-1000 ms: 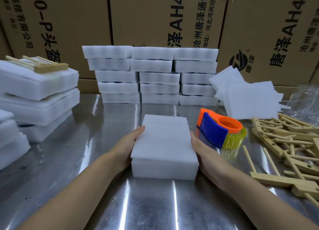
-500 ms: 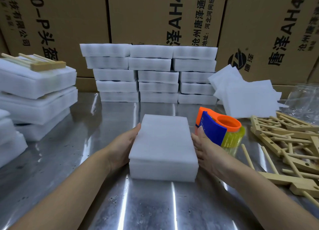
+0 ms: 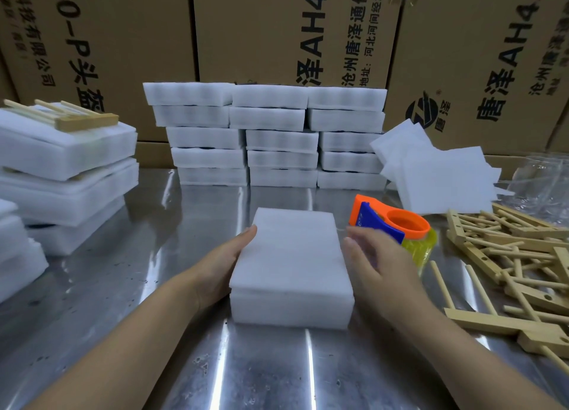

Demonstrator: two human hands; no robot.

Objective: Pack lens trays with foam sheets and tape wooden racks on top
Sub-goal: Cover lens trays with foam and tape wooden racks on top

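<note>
Big brown boxes (image 3: 277,24) filled the top of the frame. Black print on them read "AH4.0" and "唐泽", and the one at upper left read "0-P头盔". What was inside them could not be seen.

In the middle, on the shiny table (image 3: 147,286), lay a white foam pack (image 3: 292,255). The left hand (image 3: 221,265) pressed flat on its left side, fingers straight and together. The right hand (image 3: 378,265) was blurry, just right of the pack. Its fingers were loose and a bit apart, holding nothing, in front of the orange and blue tape holder (image 3: 400,221). Wooden racks (image 3: 508,255) lay heaped at the right, with loose foam sheets (image 3: 437,175) above them.
</note>
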